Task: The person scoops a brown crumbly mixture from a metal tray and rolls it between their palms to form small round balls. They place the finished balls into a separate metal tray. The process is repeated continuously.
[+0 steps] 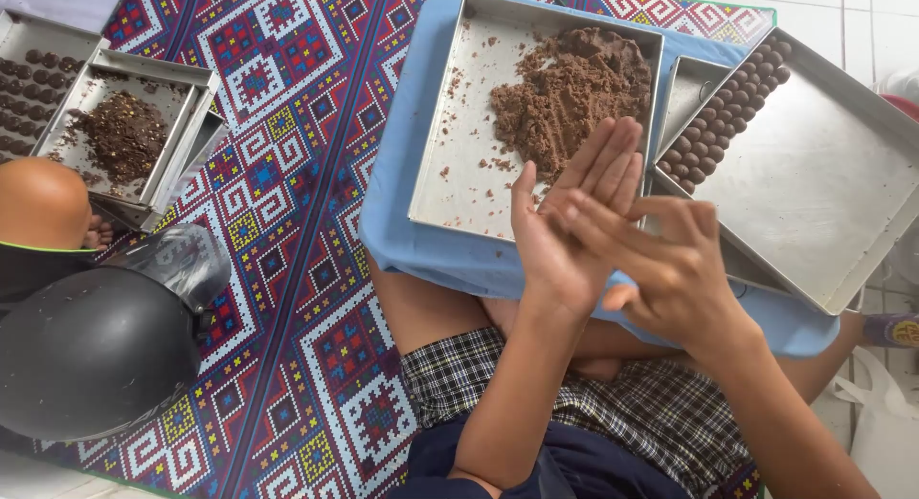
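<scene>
Two palms crossed — fingers toward dough.

Left hand and right hand pressed palm to palm, fingers flat, above blue tray. Contents between the palms hidden. Square metal pan holds brown crumbly dough. Right-side metal tray carries rows of small brown balls. Patterned mat beneath.
</scene>
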